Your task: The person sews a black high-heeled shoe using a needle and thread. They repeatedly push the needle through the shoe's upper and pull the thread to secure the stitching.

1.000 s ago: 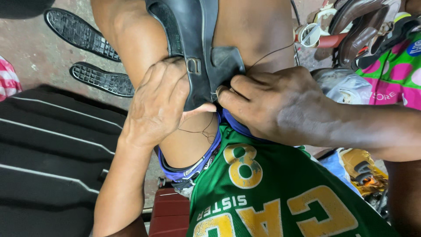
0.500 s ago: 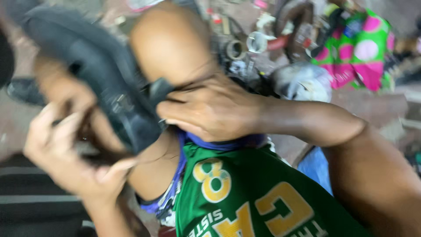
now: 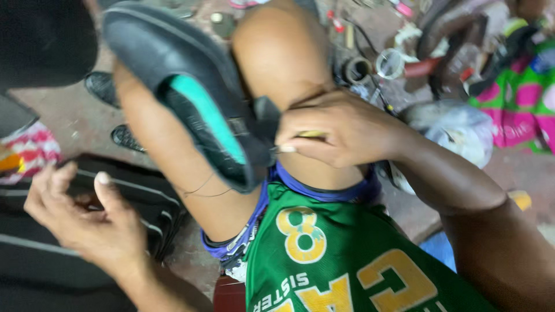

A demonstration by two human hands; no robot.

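Observation:
A black shoe (image 3: 173, 75) with a teal lining is wedged sole-up between my bare knees. My right hand (image 3: 341, 130) pinches the shoe's heel edge against my right knee, with a small yellowish piece between its fingertips. My left hand (image 3: 87, 222) hovers off to the lower left, apart from the shoe, fingers spread and loosely curled, with nothing visible in it. A thin thread (image 3: 202, 189) lies across my left thigh below the shoe. I wear a green jersey (image 3: 347, 260) with yellow print.
Two black soles (image 3: 107, 86) lie on the concrete floor at the left. A dark striped cloth (image 3: 52, 271) lies under my left hand. Shoes, tape rolls (image 3: 388, 62), a white plastic bag (image 3: 457, 130) and a pink-and-green cloth (image 3: 520, 98) crowd the upper right.
My left hand has let go of the shoe and swung out to the lower left. The shoe has tipped so that its teal lining shows. My right hand stays pinched on its edge.

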